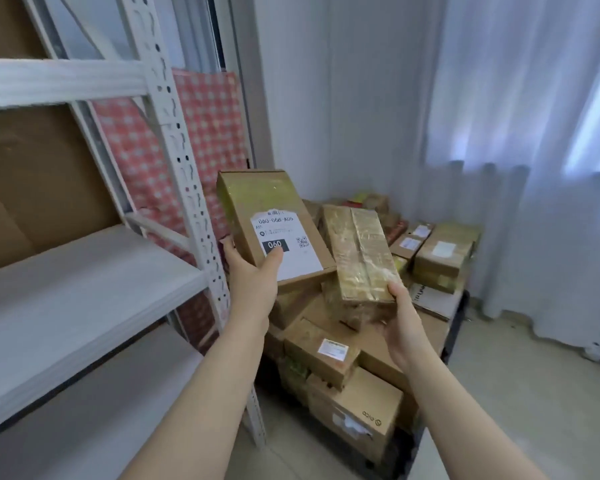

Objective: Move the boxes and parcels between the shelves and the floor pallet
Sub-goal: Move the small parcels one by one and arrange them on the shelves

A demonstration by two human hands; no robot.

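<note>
My left hand [253,275] grips a flat cardboard box with a white "060" label [274,216], held up in the air beside the shelf post. My right hand [400,323] holds a second box wrapped in shiny tape [359,254] by its near end, lifted above the pile. Below both lies a heap of cardboard boxes and parcels [347,386] on the dark floor pallet [459,317]. To the left stands the white metal shelf unit [84,271], its middle board bare in front of me.
A large brown carton [32,174] stands at the back of the shelf. A red checked sheet [187,150] hangs behind the perforated shelf post [187,188]. White curtains [534,168] cover the right wall. Pale floor [520,393] lies right of the pallet.
</note>
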